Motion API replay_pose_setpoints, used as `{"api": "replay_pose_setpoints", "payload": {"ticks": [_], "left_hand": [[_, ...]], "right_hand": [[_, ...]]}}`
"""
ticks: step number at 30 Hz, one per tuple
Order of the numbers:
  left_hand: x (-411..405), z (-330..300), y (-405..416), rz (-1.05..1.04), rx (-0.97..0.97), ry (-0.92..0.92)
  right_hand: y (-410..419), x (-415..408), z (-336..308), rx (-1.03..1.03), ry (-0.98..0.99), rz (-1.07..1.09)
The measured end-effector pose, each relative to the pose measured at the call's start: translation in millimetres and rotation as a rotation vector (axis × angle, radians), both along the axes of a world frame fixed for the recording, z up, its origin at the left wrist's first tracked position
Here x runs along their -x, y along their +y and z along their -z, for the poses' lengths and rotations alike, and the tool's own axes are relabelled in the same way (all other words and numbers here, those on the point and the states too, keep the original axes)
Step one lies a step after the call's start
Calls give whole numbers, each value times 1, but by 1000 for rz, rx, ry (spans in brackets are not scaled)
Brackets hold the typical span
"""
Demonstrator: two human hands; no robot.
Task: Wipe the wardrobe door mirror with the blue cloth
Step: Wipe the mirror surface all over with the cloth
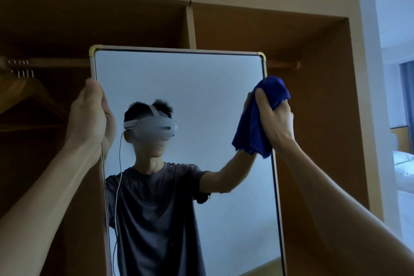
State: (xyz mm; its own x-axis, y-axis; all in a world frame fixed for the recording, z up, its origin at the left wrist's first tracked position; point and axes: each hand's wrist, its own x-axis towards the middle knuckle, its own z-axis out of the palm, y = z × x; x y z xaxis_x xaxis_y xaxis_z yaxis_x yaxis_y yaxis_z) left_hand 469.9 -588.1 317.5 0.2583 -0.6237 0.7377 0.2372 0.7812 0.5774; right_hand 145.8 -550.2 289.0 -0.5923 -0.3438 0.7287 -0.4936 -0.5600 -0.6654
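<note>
The blue cloth (261, 119) sits bunched at the right of centre in the frame, pressed against the right edge of the mirror (201, 87), part of it hanging loose below the grip and its top fold reaching past the frame rail. The right hand (274, 121) grips it with fingers curled round the fabric, the forearm running down to the lower right corner. The left hand (89, 114) holds the mirror's left edge at centre left, palm against the rail and thumb up, the fingers wrapped behind the frame where they show only partly. The mirror is a tall panel with rounded gold corner caps (96, 48) and a thin pale frame, filling the middle of the picture from the upper third to the bottom edge. Its glass reflects a pale wall and a person in a dark T-shirt wearing a white headset (154, 127) with a cable hanging down. Behind the mirror stands an open brown wardrobe (302, 74) with a hanging rail (284, 65) across the upper part and wooden hangers (24, 94) dim at upper left. At the far right edge, a bright room shows a bed (403, 163) with white linen.
</note>
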Motion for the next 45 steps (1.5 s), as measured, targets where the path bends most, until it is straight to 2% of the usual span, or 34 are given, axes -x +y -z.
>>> {"api": "replay_pose_setpoints", "payload": {"ticks": [5, 7, 10, 17, 20, 26, 30, 32, 35, 40, 45], "left_hand": [[-1, 29, 1, -15, -117, -14], [0, 32, 3, 1, -138, 6], [2, 32, 7, -10, -133, -5], [-4, 34, 1, 66, -151, -20], [-4, 35, -4, 56, -147, -15], [-3, 35, -11, -16, -143, -22], [-3, 36, -9, 43, -159, -18], [-4, 36, -5, 60, -173, -11], [-7, 48, -3, 90, -204, -35], [-12, 78, 7, -19, -143, -202], [-8, 77, 6, 8, -55, -149]], "right_hand": [[1, 2, 84, -65, -75, -23], [3, 1, 99, -85, -99, -31], [6, -1, 76, -105, -96, -26], [8, -4, -32, -38, -74, -56], [6, -2, -37, -13, -39, -62], [-2, 3, 59, -31, -69, -11], [1, 1, 99, -87, -115, 13], [4, -3, 92, -109, -131, 40], [8, -14, 68, -24, -140, 55], [10, -39, 9, 116, 35, 231], [-2, -74, -23, 40, 193, 484]]}}
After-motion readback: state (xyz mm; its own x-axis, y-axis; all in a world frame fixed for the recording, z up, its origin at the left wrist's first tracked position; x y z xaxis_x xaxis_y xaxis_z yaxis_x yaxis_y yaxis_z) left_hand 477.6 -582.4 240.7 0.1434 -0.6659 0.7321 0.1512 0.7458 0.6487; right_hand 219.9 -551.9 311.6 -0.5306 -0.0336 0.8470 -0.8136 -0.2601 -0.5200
